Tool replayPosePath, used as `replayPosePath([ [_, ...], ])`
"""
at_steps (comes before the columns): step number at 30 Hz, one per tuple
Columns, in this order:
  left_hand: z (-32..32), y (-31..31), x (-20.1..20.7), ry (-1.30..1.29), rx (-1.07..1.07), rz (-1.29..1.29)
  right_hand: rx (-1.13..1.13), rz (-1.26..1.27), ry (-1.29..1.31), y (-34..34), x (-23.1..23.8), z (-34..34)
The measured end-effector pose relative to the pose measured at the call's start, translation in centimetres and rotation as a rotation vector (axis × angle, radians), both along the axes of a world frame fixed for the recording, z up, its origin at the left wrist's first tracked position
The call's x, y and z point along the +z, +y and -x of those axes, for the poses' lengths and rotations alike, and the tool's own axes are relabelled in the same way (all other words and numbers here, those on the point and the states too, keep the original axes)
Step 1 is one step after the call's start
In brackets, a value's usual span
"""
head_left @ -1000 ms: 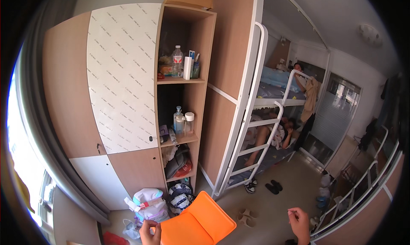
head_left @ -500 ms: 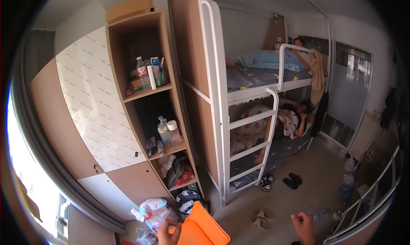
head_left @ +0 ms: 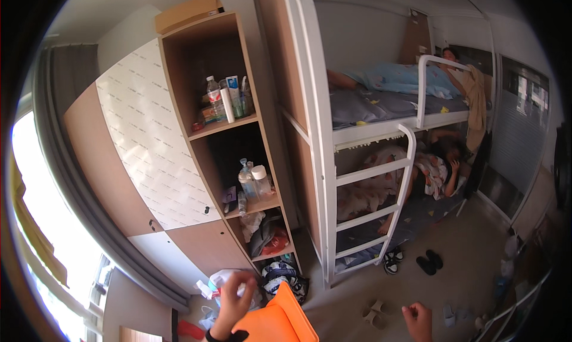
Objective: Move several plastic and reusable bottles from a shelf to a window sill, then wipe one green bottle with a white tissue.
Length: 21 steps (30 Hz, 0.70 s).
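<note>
My left hand (head_left: pixel 236 297) is raised in front of the orange chair (head_left: pixel 280 315), thumb and fingers curled together in a pinch. Whitish colour shows through the finger loop; whether that is a held thing or the bundle behind, I cannot tell. A dark band circles that wrist. To the right, my right hand (head_left: pixel 417 321) is held over the floor with its fingers curled in, and anything inside them is hidden. Behind the left hand lies a pale bundle (head_left: pixel 219 279). A black-and-white patterned bag (head_left: pixel 285 279) sits beyond the chair.
An open shelf unit (head_left: pixel 260 124) holds bottles and tubes. A white bunk ladder (head_left: pixel 366 224) stands ahead, with a person lying on each bunk. Beige slippers (head_left: pixel 374 314), black slippers (head_left: pixel 429 262) and sneakers (head_left: pixel 392 260) lie on the floor. A grey curtain (head_left: pixel 77 175) hangs left.
My left hand has risen, and its wristband now shows. My right hand remains curled, slightly lower in view. The room has shifted rightward in the picture, showing more of the window side.
</note>
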<state>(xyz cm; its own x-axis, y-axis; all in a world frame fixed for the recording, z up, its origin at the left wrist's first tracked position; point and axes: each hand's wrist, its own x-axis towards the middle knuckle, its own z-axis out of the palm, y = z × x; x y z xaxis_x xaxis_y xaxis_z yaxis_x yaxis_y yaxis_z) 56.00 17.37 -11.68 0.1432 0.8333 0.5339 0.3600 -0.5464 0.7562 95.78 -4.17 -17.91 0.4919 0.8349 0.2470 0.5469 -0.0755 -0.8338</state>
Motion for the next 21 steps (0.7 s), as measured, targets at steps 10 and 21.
replayPosePath([
  [10, 3.6, 26.4, 14.5, -0.456, -0.229, 0.080, -0.095, 0.034, -0.064, 5.1, 0.7, 4.4],
  [21, 9.6, 57.2, 22.9, -0.156, 0.207, -0.270, -0.077, 0.150, -0.094, 12.2, 1.2, 11.7],
])
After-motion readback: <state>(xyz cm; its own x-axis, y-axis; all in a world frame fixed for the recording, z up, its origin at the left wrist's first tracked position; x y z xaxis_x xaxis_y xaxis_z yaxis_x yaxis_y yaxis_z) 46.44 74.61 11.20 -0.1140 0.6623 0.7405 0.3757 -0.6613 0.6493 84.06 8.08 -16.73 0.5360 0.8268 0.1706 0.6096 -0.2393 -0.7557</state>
